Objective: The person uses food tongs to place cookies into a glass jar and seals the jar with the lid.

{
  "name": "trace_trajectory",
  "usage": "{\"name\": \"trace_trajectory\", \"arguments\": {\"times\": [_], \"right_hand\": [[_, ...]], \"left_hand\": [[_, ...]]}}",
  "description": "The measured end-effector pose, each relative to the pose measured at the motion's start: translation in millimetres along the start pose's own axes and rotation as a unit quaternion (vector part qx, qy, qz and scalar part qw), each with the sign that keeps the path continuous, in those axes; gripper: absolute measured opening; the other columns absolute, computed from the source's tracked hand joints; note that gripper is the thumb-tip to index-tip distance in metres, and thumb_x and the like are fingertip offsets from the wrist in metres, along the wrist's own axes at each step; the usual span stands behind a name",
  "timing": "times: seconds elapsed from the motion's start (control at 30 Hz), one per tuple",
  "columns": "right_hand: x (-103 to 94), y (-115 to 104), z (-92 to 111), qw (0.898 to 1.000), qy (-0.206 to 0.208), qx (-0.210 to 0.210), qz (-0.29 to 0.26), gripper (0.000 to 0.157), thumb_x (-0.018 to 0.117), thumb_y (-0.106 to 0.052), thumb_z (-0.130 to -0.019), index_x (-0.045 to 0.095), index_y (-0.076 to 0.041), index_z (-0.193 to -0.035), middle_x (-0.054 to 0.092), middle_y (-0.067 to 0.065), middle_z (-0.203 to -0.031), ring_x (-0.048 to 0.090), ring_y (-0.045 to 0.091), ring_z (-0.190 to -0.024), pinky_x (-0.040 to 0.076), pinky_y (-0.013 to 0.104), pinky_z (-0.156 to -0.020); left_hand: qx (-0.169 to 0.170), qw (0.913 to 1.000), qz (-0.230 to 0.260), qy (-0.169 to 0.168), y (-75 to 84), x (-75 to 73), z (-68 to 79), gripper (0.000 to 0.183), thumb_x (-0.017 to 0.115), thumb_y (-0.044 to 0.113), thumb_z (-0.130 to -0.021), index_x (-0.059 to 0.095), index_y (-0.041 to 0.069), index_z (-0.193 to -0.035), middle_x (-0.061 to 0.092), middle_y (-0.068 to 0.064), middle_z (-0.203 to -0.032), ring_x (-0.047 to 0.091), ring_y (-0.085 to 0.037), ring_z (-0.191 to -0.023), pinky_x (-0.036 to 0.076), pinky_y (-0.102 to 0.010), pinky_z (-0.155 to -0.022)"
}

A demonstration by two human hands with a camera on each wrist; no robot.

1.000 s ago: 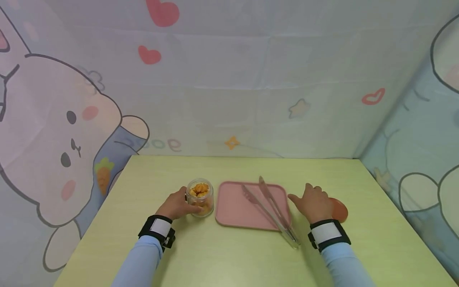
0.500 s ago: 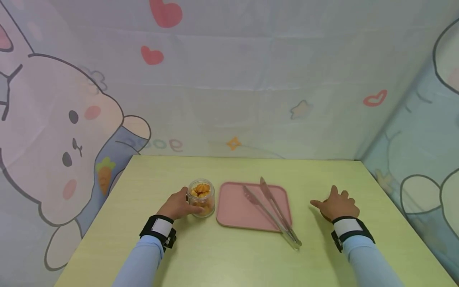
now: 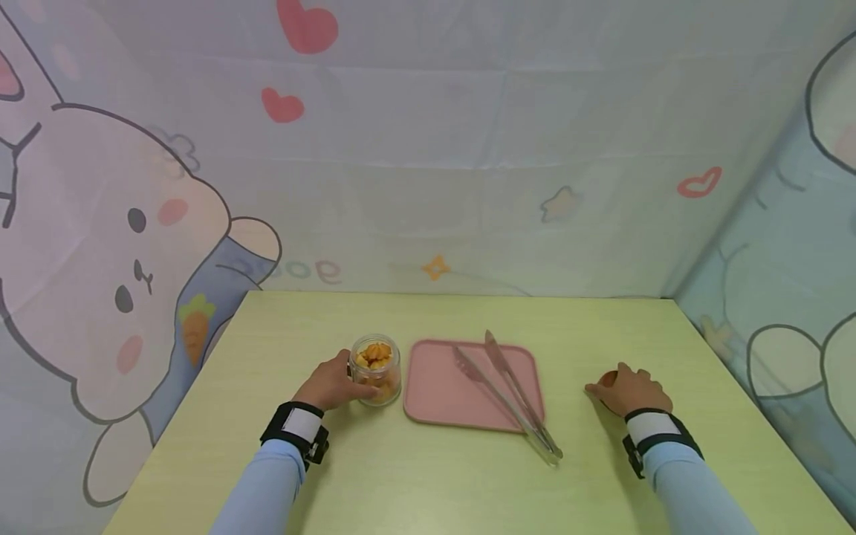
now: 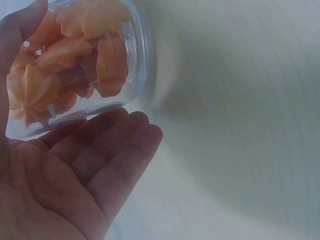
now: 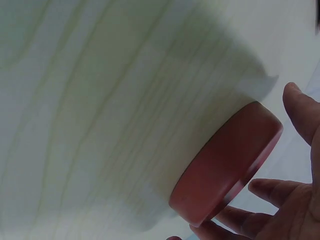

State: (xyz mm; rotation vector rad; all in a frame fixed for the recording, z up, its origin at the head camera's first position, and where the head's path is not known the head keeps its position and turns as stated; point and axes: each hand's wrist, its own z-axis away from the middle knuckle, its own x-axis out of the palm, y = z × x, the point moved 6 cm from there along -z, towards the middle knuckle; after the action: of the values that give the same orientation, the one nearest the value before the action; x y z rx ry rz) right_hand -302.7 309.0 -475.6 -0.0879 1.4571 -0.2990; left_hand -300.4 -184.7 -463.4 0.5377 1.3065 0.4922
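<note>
My left hand (image 3: 331,383) holds a clear glass jar (image 3: 386,391) standing on the table, thumb on its near side and fingers around the far side. Flower-shaped orange cookies (image 4: 70,55) fill the jar, which has no lid on. On the right, my right hand (image 3: 634,391) reaches over a shallow reddish-brown round dish (image 5: 227,160). In the right wrist view its fingers (image 5: 280,192) are at the far rim, while the thumb stands apart from the dish. The hand covers most of the dish in the head view.
Between the hands lies a pink rectangular tray (image 3: 428,390). Metal tongs (image 3: 496,353) rest across it with their arms spread, and the joined end sticks out past the tray's near right corner. A printed cloth backdrop (image 3: 428,148) rises behind the table.
My right hand has moved right from beside the tray and come down over the reddish-brown dish, its fingers drawing closer together. The left hand stays on the jar.
</note>
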Motion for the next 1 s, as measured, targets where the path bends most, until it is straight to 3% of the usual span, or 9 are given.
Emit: {"name": "trace_trajectory", "arguments": {"times": [0.23, 0.43, 0.77, 1.0], "right_hand": [[4.0, 2.0, 0.8, 1.000, 0.005, -0.001, -0.006, 0.075, 0.061, -0.046, -0.085, 0.042, 0.015, -0.124, 0.051, 0.043, -0.104, 0.049, 0.059, -0.092, 0.048, 0.065, -0.071], [5.3, -0.1, -1.2, 1.000, 0.014, -0.010, -0.007, 0.063, 0.062, -0.035, -0.086, 0.045, 0.018, -0.116, 0.052, 0.042, -0.098, 0.049, 0.057, -0.089, 0.045, 0.063, -0.076], [-4.9, -12.9, 2.1, 0.999, 0.030, -0.012, -0.023, 0.062, 0.062, -0.034, -0.085, 0.045, 0.018, -0.117, 0.052, 0.042, -0.097, 0.050, 0.057, -0.085, 0.047, 0.061, -0.070], [-10.3, -30.1, 2.1, 0.998, 0.051, -0.026, -0.036, 0.064, 0.062, -0.035, -0.085, 0.045, 0.015, -0.121, 0.050, 0.043, -0.102, 0.050, 0.058, -0.086, 0.048, 0.062, -0.067]], "left_hand": [[-0.004, 1.0000, 0.002, 0.000, -0.2, 0.8, 0.8, 0.083, 0.080, 0.042, -0.070, 0.045, -0.004, -0.130, 0.060, -0.024, -0.124, 0.057, -0.033, -0.106, 0.050, -0.052, -0.088], [-0.006, 1.0000, 0.003, 0.002, -1.7, 0.2, -0.7, 0.083, 0.080, 0.042, -0.069, 0.045, -0.003, -0.130, 0.061, -0.023, -0.123, 0.058, -0.033, -0.105, 0.051, -0.051, -0.087], [-0.001, 1.0000, -0.004, 0.006, 1.6, -1.7, 0.0, 0.084, 0.080, 0.043, -0.069, 0.045, -0.003, -0.129, 0.061, -0.023, -0.123, 0.058, -0.032, -0.105, 0.050, -0.050, -0.088], [0.022, 0.9996, 0.015, 0.010, 6.2, -2.7, 5.3, 0.090, 0.080, 0.042, -0.069, 0.041, -0.002, -0.137, 0.058, -0.024, -0.129, 0.054, -0.035, -0.112, 0.047, -0.054, -0.093]]}}
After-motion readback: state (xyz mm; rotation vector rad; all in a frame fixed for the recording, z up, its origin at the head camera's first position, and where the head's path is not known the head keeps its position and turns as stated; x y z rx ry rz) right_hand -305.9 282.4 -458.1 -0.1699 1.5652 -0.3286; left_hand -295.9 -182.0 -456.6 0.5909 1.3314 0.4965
